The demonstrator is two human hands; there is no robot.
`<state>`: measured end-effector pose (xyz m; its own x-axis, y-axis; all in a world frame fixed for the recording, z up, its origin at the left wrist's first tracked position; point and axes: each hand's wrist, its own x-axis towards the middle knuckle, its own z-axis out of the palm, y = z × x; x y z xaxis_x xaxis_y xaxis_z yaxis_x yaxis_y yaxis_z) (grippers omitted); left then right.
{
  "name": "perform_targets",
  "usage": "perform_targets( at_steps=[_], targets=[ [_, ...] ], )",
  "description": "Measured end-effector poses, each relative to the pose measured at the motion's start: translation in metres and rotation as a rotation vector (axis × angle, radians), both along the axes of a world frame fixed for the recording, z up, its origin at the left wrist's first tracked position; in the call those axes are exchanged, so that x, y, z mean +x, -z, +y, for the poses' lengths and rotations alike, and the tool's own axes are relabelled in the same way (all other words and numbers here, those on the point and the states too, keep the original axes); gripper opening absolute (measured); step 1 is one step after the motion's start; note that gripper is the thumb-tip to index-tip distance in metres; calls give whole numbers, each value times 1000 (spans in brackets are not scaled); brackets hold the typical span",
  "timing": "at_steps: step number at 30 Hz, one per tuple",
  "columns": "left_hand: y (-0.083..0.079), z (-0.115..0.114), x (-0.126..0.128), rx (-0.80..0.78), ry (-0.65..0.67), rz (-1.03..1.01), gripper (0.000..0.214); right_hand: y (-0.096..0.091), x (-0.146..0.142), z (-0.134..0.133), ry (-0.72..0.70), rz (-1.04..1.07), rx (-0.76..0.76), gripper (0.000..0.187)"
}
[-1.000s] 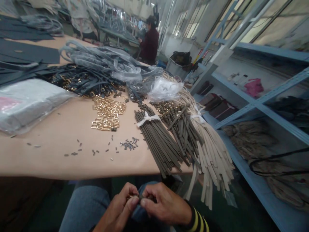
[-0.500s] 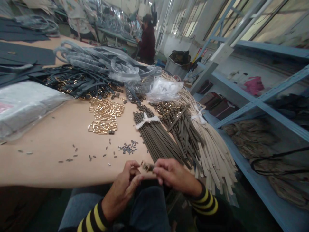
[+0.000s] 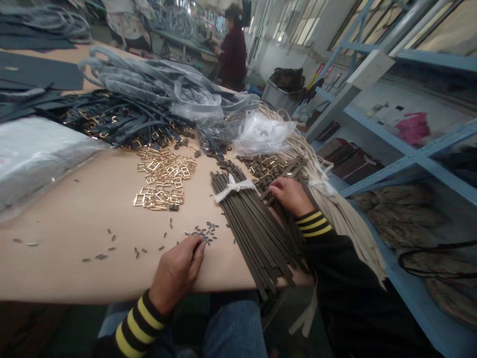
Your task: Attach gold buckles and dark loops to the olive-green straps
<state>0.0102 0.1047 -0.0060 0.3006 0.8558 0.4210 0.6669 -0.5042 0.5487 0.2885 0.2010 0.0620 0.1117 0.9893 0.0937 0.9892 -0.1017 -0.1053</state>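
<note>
— Left hand [image 3: 179,271]?
— Low on the table [image 3: 93,214] near its front edge, fingers half curled, tips at the small dark pins [image 3: 203,231]. Hold on any pin: cannot tell. Pins scattered close in, probably for easy reach.
— Right hand [image 3: 290,195]?
— On the loose brown straps [image 3: 285,226], fingers bent over them; grip unclear. Just beside: tied strap bundle [image 3: 246,219], bound with a white strip [image 3: 234,186], seemingly to stay together.
— Others?
— Gold buckles [image 3: 164,179], heaped beyond the pins; cream straps [image 3: 346,219] at the right edge.

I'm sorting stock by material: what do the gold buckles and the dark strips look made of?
Gold buckles: likely metal with a polished gold-tone finish, going by the bright glints.
Dark strips: probably leather or imitation, matte brown, flat-cut; which one is unclear.
</note>
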Motion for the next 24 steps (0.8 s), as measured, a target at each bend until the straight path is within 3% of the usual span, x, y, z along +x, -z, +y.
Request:
perform_targets(
  at_steps=[5,11,16,20,24],
  targets=[
    [0,1,-1,56,0,43,21,26,-20,-11,-50,-7,-114,16],
    [0,0,1,82,0,32,21,19,-23,-3,25,-63,-80,32],
    [6,1,-3,40,-3,-23,19,8,-21,0,44,-93,-89,31],
    [3,1,-6,-105,-38,-153,19,-9,2,-28,92,-113,-65,26],
    [-30,1,15,-456,-50,-419,21,-23,35,-62,135,-103,-70,21]
  ],
)
